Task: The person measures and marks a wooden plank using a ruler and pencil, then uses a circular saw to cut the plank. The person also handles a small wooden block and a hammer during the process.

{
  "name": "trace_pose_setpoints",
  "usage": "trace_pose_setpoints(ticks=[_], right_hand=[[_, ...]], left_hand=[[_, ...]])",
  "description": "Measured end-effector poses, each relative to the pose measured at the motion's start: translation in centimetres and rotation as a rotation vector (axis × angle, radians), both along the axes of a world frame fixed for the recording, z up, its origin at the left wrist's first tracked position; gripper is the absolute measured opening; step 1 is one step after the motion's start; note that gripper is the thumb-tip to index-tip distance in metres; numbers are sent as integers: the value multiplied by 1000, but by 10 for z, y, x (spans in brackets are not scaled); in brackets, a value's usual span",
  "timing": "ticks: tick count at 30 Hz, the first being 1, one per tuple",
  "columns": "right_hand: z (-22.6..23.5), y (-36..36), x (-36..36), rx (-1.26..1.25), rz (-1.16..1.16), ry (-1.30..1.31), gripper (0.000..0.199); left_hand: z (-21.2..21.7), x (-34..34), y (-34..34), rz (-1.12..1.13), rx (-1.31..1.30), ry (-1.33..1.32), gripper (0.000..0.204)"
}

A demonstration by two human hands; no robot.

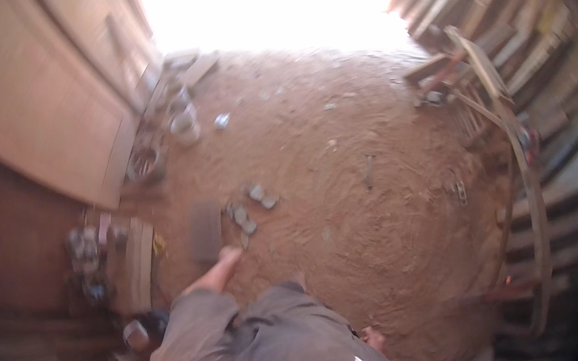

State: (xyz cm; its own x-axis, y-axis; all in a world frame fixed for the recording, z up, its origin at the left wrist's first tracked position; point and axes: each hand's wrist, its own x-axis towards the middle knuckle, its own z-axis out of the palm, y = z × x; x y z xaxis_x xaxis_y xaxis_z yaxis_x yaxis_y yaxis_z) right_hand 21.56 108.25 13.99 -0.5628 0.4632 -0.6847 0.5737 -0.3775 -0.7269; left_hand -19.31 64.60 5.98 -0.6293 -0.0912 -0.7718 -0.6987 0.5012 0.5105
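My left hand (223, 261) reaches forward out of a grey sleeve, low over the reddish dirt floor, its fingers stretched out with nothing in them. Just beyond its fingertips lie several small grey blocks (248, 209) in a loose cluster. A flat brownish board (206, 228) lies to their left. Only a small part of my right hand (373, 338) shows, beside my grey-clad body at the lower edge, and its fingers are hidden. The picture is blurred.
Large wooden panels (28, 108) lean at the left, with tins, a pale bucket (183, 125) and a round ring (146, 165) at their foot. Stacked planks (556, 100) and curved wooden strips (531, 203) fill the right. Short boards (134, 264) lie at the left.
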Motion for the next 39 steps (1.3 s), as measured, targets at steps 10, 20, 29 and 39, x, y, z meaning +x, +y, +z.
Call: trace_pose_setpoints(ticks=[10, 20, 29, 39], right_hand=[[-10, 97, -131, 118, 677, -239, 12], [45, 306, -471, 553, 563, 220, 17], [36, 48, -509, 416, 947, 69, 18], [-7, -305, -451, 78, 1751, -142, 32]], left_hand=[[146, 113, 146, -338, 505, 443, 40], [37, 450, 54, 1287, 27, -286, 24], [9, 441, 119, 1308, 17, -195, 26], [282, 304, -86, 906, 501, 542, 42]])
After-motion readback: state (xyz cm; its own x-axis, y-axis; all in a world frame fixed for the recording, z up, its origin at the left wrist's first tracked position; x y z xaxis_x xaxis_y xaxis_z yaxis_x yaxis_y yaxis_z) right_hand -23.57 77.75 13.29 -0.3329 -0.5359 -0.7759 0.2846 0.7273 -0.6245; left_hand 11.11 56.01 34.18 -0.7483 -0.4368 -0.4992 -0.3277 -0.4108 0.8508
